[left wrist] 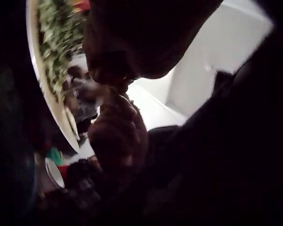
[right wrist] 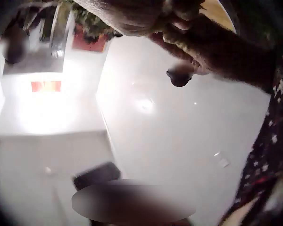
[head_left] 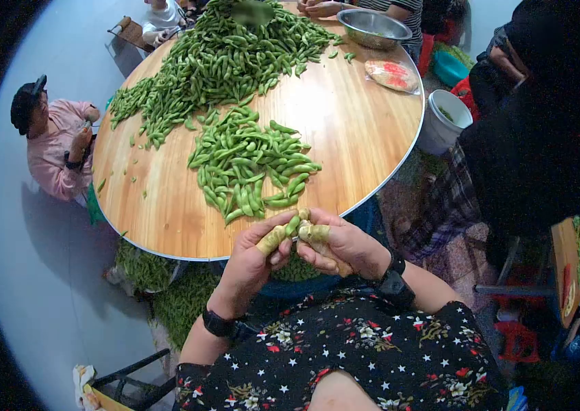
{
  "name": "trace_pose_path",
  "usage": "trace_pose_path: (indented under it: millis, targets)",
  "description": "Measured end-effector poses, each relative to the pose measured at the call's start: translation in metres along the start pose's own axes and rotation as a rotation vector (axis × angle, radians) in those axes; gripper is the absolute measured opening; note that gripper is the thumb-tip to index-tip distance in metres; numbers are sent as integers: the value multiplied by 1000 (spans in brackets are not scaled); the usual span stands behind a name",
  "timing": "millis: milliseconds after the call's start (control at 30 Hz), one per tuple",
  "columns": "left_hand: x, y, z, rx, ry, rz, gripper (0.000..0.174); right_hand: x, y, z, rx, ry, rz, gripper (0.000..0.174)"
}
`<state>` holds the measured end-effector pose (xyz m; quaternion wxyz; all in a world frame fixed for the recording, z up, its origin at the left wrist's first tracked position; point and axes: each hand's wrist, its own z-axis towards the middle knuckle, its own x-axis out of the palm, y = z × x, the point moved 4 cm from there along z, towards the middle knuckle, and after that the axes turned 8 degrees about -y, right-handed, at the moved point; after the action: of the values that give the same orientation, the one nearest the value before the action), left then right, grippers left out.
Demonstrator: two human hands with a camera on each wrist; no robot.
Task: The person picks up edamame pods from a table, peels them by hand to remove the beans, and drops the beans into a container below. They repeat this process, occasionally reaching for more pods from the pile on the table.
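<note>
The round table [head_left: 344, 123] at centre frame is varnished wood, smooth and glossy, edged in pale metal. The bowl [head_left: 372, 40] at the top is shiny steel. The bucket [head_left: 434, 137] at right is smooth white plastic. The pods [head_left: 249, 164] look matt. The dress [head_left: 372, 356] at the bottom is printed cloth.

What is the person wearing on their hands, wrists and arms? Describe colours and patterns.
Both the left hand and right hand wear yellowish fingertip covers. Each wrist carries a black strap. Forearms are bare below the short sleeves of a black top printed with flowers and stars.
</note>
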<state>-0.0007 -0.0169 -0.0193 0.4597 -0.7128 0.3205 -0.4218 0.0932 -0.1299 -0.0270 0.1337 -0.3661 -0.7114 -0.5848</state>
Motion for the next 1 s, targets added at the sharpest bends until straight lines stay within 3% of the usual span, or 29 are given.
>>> trace_pose_path:
  millis: [33,100,167,233,267,333,433,500,567,633,700,767,833,1000]
  targets:
    - [0,5,1,-114,15,-162,32,-3,-4,1,43,16,53,18]
    - [-5,9,4,-57,-15,-13,32,-7,-9,4,49,-11,30,19]
    - [3,-15,-5,843,-132,870,30,-7,-8,4,31,-50,-4,20]
    - [11,-17,-13,947,-187,1138,27,-4,-7,-1,57,-148,-117,21]
    - [14,-19,-15,986,-188,1123,28,-1,-5,-3,30,-139,-120,21]
    - [11,-12,-15,1022,-201,1063,28,3,-3,-4,-6,-131,-152,21]
    - [-6,1,-4,562,-253,595,19,4,-7,-2,-62,-140,-257,18]
    - [-18,9,-1,108,-257,193,16,6,-3,-4,-95,-166,-395,18]
    - [-16,8,1,147,-260,253,13,1,2,-2,-114,-176,-505,19]
    - [-7,-6,-3,533,-268,688,13,-5,1,2,-130,-179,-616,19]
    - [2,-15,-6,608,-281,764,12,-3,16,-1,-725,-365,-1024,22]
    - [12,-22,-12,852,-264,989,12,-1,21,0,-781,-366,-915,28]
    - [11,-23,-16,849,-251,1031,15,5,25,-1,-886,-208,-1099,30]
    - [11,-23,-18,896,-134,1049,16,6,19,2,-777,-150,-1099,20]
